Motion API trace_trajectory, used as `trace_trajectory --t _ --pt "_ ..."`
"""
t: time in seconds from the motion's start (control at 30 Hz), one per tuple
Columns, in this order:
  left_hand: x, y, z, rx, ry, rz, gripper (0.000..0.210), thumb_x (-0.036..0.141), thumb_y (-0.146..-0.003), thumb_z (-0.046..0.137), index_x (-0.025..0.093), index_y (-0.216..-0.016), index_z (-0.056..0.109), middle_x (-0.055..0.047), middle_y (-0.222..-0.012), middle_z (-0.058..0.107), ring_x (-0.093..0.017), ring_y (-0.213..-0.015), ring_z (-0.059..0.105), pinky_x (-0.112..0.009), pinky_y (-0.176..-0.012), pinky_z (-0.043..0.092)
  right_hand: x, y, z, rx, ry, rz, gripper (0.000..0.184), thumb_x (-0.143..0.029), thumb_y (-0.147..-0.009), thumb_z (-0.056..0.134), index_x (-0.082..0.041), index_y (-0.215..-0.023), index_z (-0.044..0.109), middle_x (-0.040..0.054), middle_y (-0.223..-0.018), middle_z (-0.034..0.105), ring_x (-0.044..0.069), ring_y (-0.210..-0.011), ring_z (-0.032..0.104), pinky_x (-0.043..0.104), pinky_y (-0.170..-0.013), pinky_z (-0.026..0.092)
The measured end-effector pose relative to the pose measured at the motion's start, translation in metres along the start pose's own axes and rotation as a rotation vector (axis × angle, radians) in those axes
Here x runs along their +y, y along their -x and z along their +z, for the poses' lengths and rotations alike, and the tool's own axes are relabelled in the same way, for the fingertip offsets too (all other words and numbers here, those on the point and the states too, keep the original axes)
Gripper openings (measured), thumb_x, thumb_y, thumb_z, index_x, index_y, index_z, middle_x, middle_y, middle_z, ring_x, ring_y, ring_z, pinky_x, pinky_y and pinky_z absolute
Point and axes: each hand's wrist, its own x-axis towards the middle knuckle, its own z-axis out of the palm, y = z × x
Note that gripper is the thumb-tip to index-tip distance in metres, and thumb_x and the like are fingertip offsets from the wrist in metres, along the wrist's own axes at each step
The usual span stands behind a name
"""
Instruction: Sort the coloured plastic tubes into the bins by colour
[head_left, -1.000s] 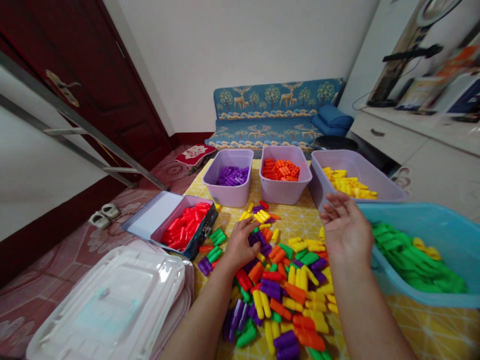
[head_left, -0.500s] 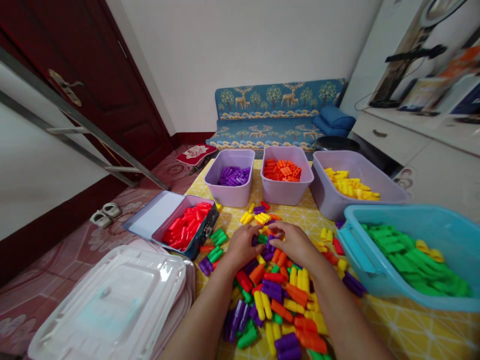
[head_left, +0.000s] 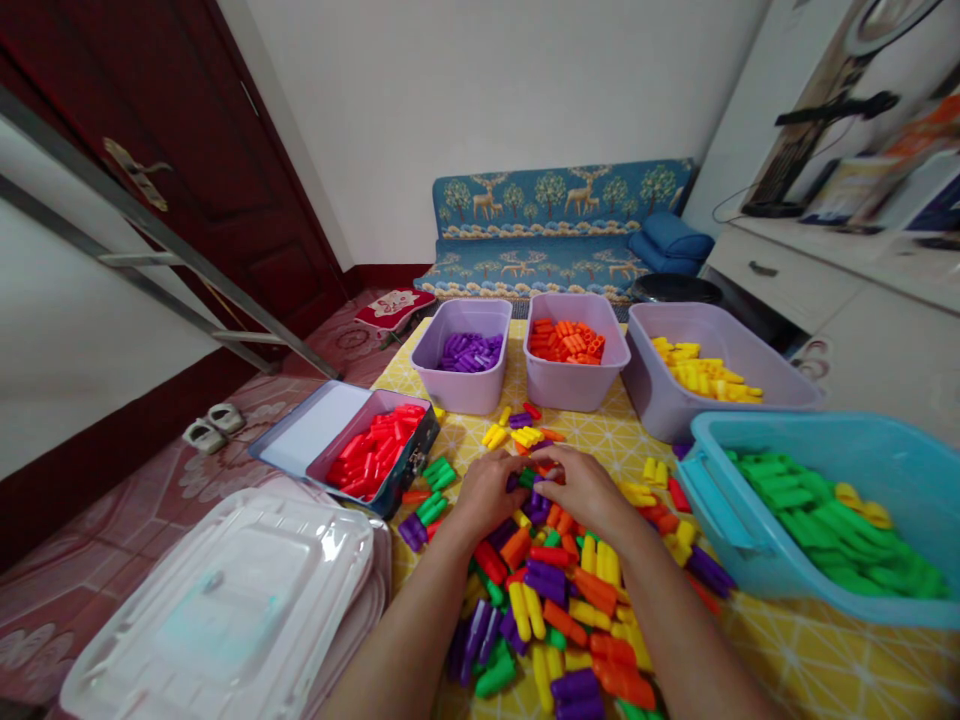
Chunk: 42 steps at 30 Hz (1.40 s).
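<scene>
My left hand (head_left: 489, 492) and my right hand (head_left: 581, 487) meet at the far side of a mixed pile of small plastic tube-shaped pieces (head_left: 546, 580). Both have curled fingers, their tips nearly touching. A green piece (head_left: 527, 478) shows in the gap between them, and a purple piece (head_left: 537, 505) lies just below my right thumb. Whatever the fingers grip is mostly hidden behind them. Purple, orange, yellow, red and green pieces make up the pile, many of them joined side by side.
Lilac bins hold purple (head_left: 470, 352), orange (head_left: 567, 342) and yellow pieces (head_left: 705, 372). At right, a blue bin (head_left: 720, 500) contains green pieces with a few yellow. An open case (head_left: 420, 455) of red pieces and stacked clear lids (head_left: 225, 590) stand left. Behind is a blue sofa (head_left: 525, 255).
The fingertips of my two hands have drawn closer together over the pile. The view has shifted slightly; the bins and loose pieces look unmoved.
</scene>
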Motion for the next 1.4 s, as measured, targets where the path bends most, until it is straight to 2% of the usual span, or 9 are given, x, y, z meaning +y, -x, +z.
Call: trace_trajectory --t 0.3,0.5,0.63,0.8,0.9,1.03,1.13,1.27,1.4 --pt "0.000 0.000 0.004 0.044 -0.031 -0.060 0.016 0.026 -0.083 0.059 0.020 -0.093 0.069 -0.006 -0.093 0.065 -0.020 -0.088 0.059 -0.030 -0.080 0.045 0.004 0.000 0.000 -0.017 -0.022 0.004 0.037 -0.021 -0.071 0.065 -0.019 -0.108 0.066 0.0055 -0.101 0.071 0.015 -0.073 0.065 0.026 -0.069 0.049" --pt "-0.001 -0.001 0.002 0.055 0.049 -0.021 0.024 0.031 -0.090 0.050 0.018 -0.081 0.068 -0.006 -0.082 0.066 -0.018 -0.080 0.059 -0.028 -0.074 0.043 -0.007 0.002 0.001 -0.054 0.064 0.011 0.026 -0.028 -0.075 0.065 -0.024 -0.100 0.070 0.0022 -0.085 0.073 0.015 -0.068 0.062 0.024 -0.062 0.043" --pt "-0.003 0.000 0.003 0.141 0.204 -0.051 0.037 0.038 -0.093 0.043 0.015 -0.070 0.062 -0.003 -0.070 0.060 -0.014 -0.068 0.054 -0.024 -0.065 0.040 -0.020 0.005 0.001 -0.060 0.115 -0.039 0.024 -0.039 -0.084 0.056 -0.025 -0.095 0.072 0.0024 -0.078 0.072 0.016 -0.069 0.062 0.025 -0.062 0.040" --pt "-0.004 0.001 0.003 0.229 0.340 -0.086 0.046 0.044 -0.093 0.039 0.014 -0.064 0.058 0.001 -0.060 0.051 -0.011 -0.060 0.047 -0.023 -0.059 0.035 -0.018 0.004 -0.001 -0.033 0.043 -0.046 0.016 -0.027 -0.077 0.061 -0.022 -0.088 0.072 0.0028 -0.078 0.071 0.018 -0.071 0.063 0.026 -0.065 0.043" --pt "-0.004 0.000 0.003 0.255 0.396 -0.109 0.045 0.043 -0.093 0.041 0.014 -0.067 0.062 0.000 -0.063 0.056 -0.012 -0.062 0.051 -0.023 -0.061 0.037 -0.014 0.002 -0.015 0.150 -0.272 -0.012 0.018 -0.026 -0.078 0.058 -0.020 -0.092 0.068 0.0048 -0.082 0.072 0.018 -0.071 0.065 0.029 -0.067 0.048" --pt "-0.004 0.000 0.003 0.259 0.404 -0.116 0.043 0.043 -0.091 0.044 0.014 -0.068 0.065 -0.001 -0.065 0.060 -0.013 -0.064 0.055 -0.023 -0.062 0.040 -0.019 0.007 -0.046 0.719 -0.791 -0.022 0.026 -0.031 -0.079 0.061 -0.020 -0.102 0.059 0.0050 -0.092 0.071 0.015 -0.069 0.067 0.029 -0.068 0.052" --pt "-0.005 0.000 0.004 0.252 0.407 -0.117 0.043 0.045 -0.091 0.045 0.014 -0.069 0.066 -0.002 -0.066 0.062 -0.014 -0.065 0.056 -0.023 -0.062 0.040 -0.021 0.013 -0.067 1.039 -1.083 -0.079 0.018 -0.033 -0.079 0.061 -0.020 -0.091 0.055 0.0035 -0.090 0.071 0.013 -0.069 0.068 0.026 -0.066 0.051" --pt "-0.006 0.000 0.005 0.244 0.420 -0.119 0.043 0.045 -0.091 0.045 0.014 -0.071 0.067 -0.002 -0.069 0.064 -0.014 -0.066 0.057 -0.023 -0.063 0.041 -0.014 0.018 -0.078 1.198 -1.301 -0.039 0.019 -0.038 -0.086 0.049 -0.019 -0.086 0.053 0.0025 -0.087 0.071 0.012 -0.068 0.069 0.023 -0.063 0.051" --pt "-0.006 0.000 0.006 0.241 0.432 -0.124 0.042 0.044 -0.091 0.045 0.014 -0.072 0.067 -0.002 -0.069 0.065 -0.014 -0.065 0.057 -0.023 -0.063 0.041 -0.008 0.017 -0.077 1.199 -1.370 -0.004 0.034 -0.048 -0.091 0.036 -0.020 -0.092 0.055 0.0056 -0.103 0.069 0.013 -0.072 0.069 0.025 -0.062 0.051"
